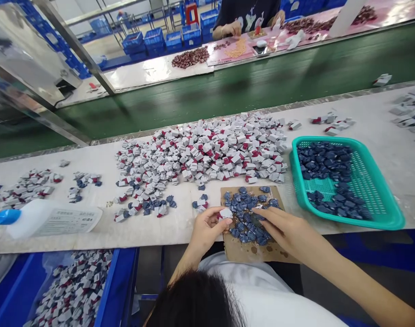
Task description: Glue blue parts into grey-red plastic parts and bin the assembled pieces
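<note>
Between the thumb and fingers of my left hand [207, 229] is a small white-and-red plastic part [225, 213], held over the left edge of a piece of cardboard [243, 255]. My right hand [285, 227] reaches across the cardboard from the right. Its fingers are stretched out with a gap between them, the tips at a loose pile of dark blue plastic pieces [244, 234]. Whether the fingertips touch one piece is hard to see. Beyond both hands spreads a big heap of white-and-red parts [207, 150]. A few blue pieces and white parts lie just left of the cardboard.
A green plastic basket [381, 181] with dark blue pieces stands at right. On the left lie a white bottle with a blue cap [40, 220] and smaller heaps. Below is a blue bin [117, 277] of parts. Past the green belt [194, 102], another person's hands work at a pink surface.
</note>
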Demonstrator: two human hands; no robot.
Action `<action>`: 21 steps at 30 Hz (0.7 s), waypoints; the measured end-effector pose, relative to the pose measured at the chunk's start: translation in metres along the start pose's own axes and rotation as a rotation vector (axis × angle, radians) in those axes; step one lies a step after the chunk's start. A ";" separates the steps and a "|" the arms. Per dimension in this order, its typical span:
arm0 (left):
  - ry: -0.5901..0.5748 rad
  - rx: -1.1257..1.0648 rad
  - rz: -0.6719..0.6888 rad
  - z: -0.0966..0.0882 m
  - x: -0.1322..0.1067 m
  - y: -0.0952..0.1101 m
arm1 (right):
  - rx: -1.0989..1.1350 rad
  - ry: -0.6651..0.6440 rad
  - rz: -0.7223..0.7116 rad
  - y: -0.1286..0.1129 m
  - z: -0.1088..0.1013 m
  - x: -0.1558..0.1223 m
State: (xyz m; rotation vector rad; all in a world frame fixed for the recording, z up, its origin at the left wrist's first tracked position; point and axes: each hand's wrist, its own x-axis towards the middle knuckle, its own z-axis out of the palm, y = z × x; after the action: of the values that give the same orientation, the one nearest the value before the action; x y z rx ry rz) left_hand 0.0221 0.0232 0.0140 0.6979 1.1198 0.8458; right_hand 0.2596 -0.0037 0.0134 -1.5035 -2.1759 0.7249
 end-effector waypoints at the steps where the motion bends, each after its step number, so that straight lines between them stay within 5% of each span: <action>1: -0.006 -0.003 0.002 -0.001 0.000 -0.001 | -0.025 -0.002 -0.008 -0.001 0.002 -0.001; 21: -0.058 -0.063 0.039 -0.006 0.003 -0.006 | -0.233 -0.200 0.120 -0.009 0.006 0.004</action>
State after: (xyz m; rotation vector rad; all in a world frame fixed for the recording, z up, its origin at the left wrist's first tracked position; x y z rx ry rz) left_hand 0.0181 0.0229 0.0062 0.6893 1.0258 0.8846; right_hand 0.2485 -0.0040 0.0140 -1.7578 -2.4045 0.7070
